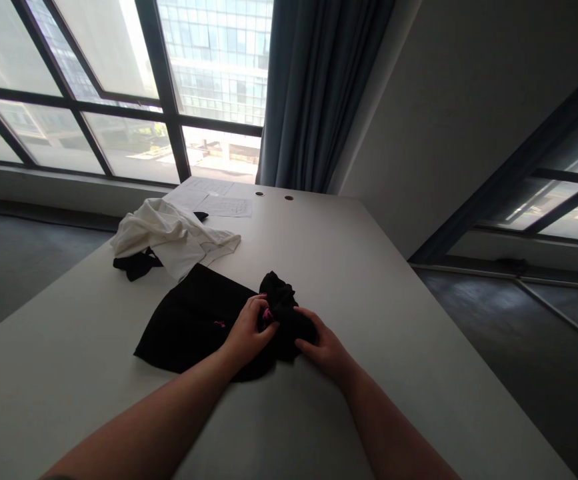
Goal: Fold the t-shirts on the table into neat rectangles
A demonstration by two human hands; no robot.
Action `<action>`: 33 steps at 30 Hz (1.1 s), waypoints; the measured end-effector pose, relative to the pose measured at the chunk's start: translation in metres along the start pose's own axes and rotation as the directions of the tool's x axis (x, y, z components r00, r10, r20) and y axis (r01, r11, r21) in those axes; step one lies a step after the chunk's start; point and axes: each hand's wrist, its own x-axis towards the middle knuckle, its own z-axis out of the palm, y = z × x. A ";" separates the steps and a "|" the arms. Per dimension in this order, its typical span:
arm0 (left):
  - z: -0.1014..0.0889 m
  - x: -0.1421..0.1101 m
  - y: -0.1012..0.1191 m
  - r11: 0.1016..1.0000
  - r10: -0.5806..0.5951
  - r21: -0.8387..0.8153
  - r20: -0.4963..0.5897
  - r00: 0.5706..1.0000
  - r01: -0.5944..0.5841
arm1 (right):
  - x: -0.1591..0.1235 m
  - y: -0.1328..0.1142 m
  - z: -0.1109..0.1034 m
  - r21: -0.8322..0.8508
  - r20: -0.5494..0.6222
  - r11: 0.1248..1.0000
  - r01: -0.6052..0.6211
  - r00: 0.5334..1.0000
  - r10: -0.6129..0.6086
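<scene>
A black garment point(193, 323) with small pink marks lies on the white table; its exact kind does not show. Its left part is spread nearly flat, while the right part is bunched up. My left hand point(249, 330) is closed on the cloth at a pink patch, thumb and fingers pinching it. At the bunched right end, my right hand point(323, 343) grips the cloth between thumb and fingers. The fabric partly hides the fingertips of both hands.
Beyond the black garment, a crumpled white garment point(161, 230) lies with black cloth point(136, 265) under its left side. Papers point(226, 205) lie at the far end of the white table point(329, 233). A blue curtain point(313, 93) hangs beside the windows behind it.
</scene>
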 end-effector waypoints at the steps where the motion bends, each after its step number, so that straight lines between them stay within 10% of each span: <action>1: -0.002 0.001 0.003 1.000 -0.022 0.002 0.007 1.000 0.022 | 0.000 -0.001 0.000 -0.016 -0.011 1.000 -0.002 1.000 0.002; 8: -0.013 0.005 0.010 0.989 -0.040 0.149 0.114 0.993 0.023 | -0.002 -0.002 0.003 -0.157 -0.107 0.987 0.037 0.993 -0.054; 16: -0.036 0.028 -0.020 0.982 -0.188 -0.102 -0.383 0.904 0.161 | 0.005 0.011 -0.004 -0.099 -0.421 0.995 -0.033 0.907 -0.012; 22: -0.072 0.039 -0.022 0.978 0.039 0.198 -0.453 0.891 0.058 | 0.013 0.015 -0.009 0.013 -0.398 0.998 0.057 0.916 -0.047; 28: -0.131 0.081 0.052 0.822 0.346 0.535 -0.196 0.918 -0.195 | 0.014 0.023 -0.020 0.028 -0.394 0.996 -0.085 0.915 0.089; 33: -0.208 0.158 0.168 0.561 0.672 0.774 -0.219 0.708 -0.294 | 0.015 0.023 -0.015 0.045 -0.302 0.992 -0.120 0.945 0.128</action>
